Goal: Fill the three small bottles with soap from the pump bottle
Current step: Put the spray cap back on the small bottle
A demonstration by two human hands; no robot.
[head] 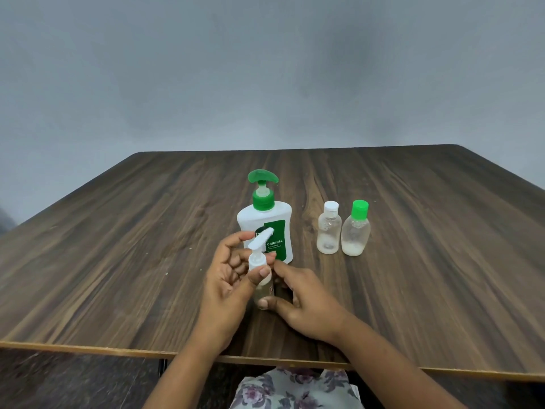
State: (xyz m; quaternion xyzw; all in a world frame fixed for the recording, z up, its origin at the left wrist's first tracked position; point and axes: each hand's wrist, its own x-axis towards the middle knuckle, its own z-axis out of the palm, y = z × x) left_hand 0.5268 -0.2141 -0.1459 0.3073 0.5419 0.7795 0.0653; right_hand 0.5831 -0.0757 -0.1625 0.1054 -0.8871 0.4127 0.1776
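Observation:
A white pump bottle (pixel 266 222) with a green pump head and green label stands upright mid-table. Right in front of it I hold a small clear bottle (pixel 263 290) topped by a white pump cap (pixel 257 247). My right hand (pixel 300 302) grips that bottle's body low down. My left hand (pixel 228 278) pinches its neck below the white cap with thumb and fingers. To the right stand two other small clear bottles: one with a white cap (pixel 329 228) and one with a green cap (pixel 356 230). Each has a little whitish liquid at the bottom.
The wooden table (pixel 118 246) has its near edge just below my wrists and ends at a grey wall behind. Floral fabric (pixel 295 391) shows below the table edge.

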